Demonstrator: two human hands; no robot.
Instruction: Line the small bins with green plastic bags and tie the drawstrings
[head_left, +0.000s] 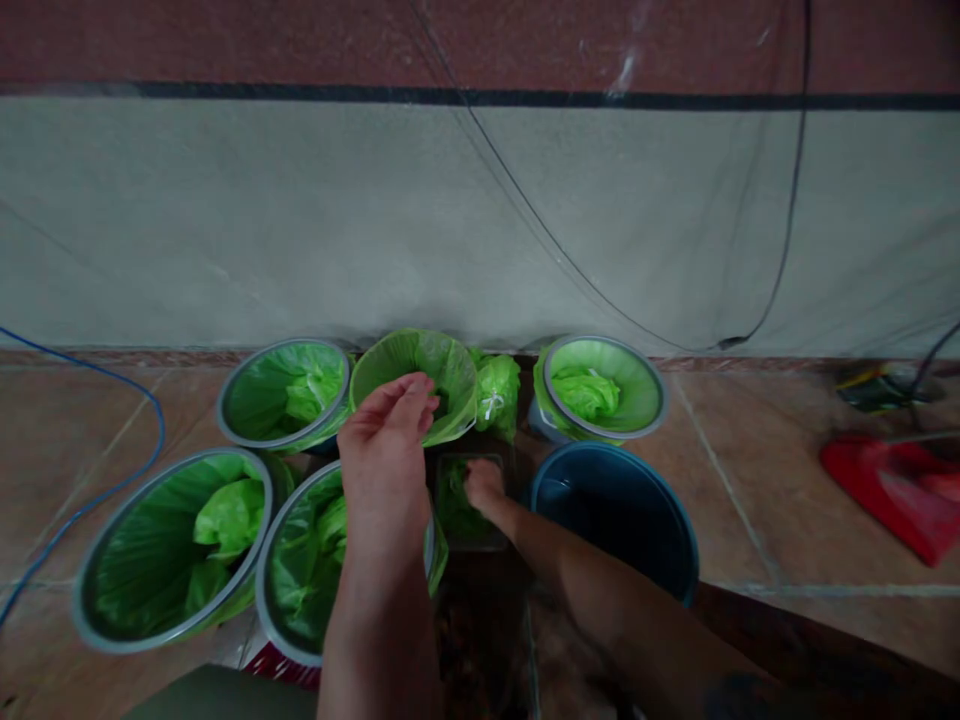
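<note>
My left hand [394, 412] hovers over the front rim of a bin lined with a light green plastic bag [412, 350]. Its fingers are pinched together, and whatever is between them is hidden. Lower and to the right, my right hand [485, 484] reaches into a small clear rectangular container [472, 543] of thin green material [455, 505]. The fingers of that hand curl down at the material; their tips are hard to make out. A knotted green plastic bag [495, 392] sits just behind the container.
Grey-rimmed bins with green liners stand at back left [251, 395], front left [135, 560], front middle [292, 570] and back right [641, 385]. Beside my right forearm is an unlined blue bucket [622, 500]. A blue cable [161, 420] and red dustpan [889, 490] lie on the tiles; a wall [300, 220] rises behind.
</note>
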